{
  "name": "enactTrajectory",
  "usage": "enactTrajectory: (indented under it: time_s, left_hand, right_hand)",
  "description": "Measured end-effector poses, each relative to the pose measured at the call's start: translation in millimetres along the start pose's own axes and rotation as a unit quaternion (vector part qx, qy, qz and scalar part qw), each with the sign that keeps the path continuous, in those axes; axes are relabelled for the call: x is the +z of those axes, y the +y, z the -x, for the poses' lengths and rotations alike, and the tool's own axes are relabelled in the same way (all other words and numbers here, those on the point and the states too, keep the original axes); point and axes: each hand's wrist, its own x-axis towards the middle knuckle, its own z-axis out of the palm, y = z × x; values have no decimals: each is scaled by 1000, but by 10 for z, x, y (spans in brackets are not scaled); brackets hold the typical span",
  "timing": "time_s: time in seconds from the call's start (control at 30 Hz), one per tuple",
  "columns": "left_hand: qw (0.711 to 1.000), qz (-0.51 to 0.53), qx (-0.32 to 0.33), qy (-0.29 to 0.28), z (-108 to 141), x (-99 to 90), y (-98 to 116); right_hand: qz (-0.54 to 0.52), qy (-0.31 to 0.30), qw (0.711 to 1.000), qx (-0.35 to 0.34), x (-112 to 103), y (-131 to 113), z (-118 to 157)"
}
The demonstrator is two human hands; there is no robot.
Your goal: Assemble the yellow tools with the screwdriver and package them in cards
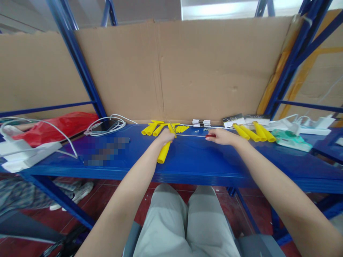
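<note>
My left hand (166, 136) is closed around a yellow plastic piece (163, 154), a hollow tube with a flatter head at its far end. My right hand (220, 136) grips the red handle of a screwdriver (191, 135). Its long thin shaft points left and reaches the yellow piece beside my left fingers; whether the tip sits in a screw is too small to tell. Just beyond the shaft lie a few tiny metal parts (197, 131), perhaps screws. Similar yellow pieces (152, 127) rest left of my left hand, and smaller yellow parts (182, 129) lie behind it.
Yellow tubes (249, 132) and a green-white packet (292, 140) lie to the right on the blue table (203, 160). Black-and-white boxes (233, 120) stand behind. At left are a red bag (59, 128), coiled white cable (119, 124) and power strip (20, 157). Cardboard (203, 71) walls the back.
</note>
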Motion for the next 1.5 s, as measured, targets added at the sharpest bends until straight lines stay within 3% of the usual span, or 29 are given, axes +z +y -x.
enactTrajectory:
  time_s: [0.23, 0.47, 1.2, 1.5]
  left_hand:
    - [1000, 0, 4, 8, 24, 7, 21]
    - [1000, 5, 13, 4, 38, 8, 26]
    - [1000, -9, 16, 4, 8, 5, -6]
    - [1000, 8, 3, -1, 79, 34, 82]
  right_hand:
    - [-43, 28, 999, -9, 41, 64, -20]
    - [-2, 69, 998, -4, 13, 50, -10]
    - [-8, 44, 999, 13, -4, 33, -3]
    - [-39, 20, 999, 6, 64, 210, -53]
